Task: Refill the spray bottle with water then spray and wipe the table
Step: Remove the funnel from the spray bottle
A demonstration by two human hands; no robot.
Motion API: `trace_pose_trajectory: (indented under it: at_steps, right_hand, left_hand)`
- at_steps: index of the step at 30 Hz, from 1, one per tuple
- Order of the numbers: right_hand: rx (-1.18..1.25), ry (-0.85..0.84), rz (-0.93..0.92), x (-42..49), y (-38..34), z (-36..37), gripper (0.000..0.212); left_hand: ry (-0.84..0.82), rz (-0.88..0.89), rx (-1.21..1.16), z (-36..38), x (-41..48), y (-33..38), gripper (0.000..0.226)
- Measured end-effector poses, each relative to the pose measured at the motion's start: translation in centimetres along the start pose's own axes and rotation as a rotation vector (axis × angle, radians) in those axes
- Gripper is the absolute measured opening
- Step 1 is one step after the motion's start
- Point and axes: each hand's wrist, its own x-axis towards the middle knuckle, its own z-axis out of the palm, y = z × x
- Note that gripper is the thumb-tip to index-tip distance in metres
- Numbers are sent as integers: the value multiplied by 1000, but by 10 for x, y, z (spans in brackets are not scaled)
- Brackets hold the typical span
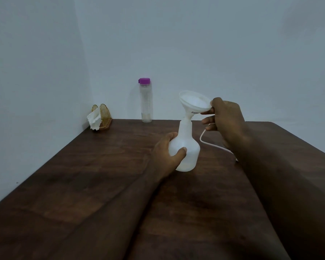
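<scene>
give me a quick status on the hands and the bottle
Left hand grips spray bottle, upright on table. Right hand pinches funnel rim, spout in bottle neck. Water bottle capped by wall; nothing in the way.

A plain room, most likely in a home; a dark wooden table (94, 184) fills the lower frame, pushed into a corner of bare pale walls (195, 44); at centre left stand a gold napkin holder (104, 117) with tissue and a purple-capped water bottle (146, 100).
</scene>
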Motion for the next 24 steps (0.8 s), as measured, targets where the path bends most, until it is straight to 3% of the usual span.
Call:
trace_pose_trajectory:
  at_steps: [9,24]
  right_hand:
    - [63,-64,21,-3,1,8,24]
    - [-92,-85,-60,-5,-7,10,33]
  left_hand:
    - [7,22,-14,0,1,-1,64]
    - [-16,-2,-9,0,2,-1,70]
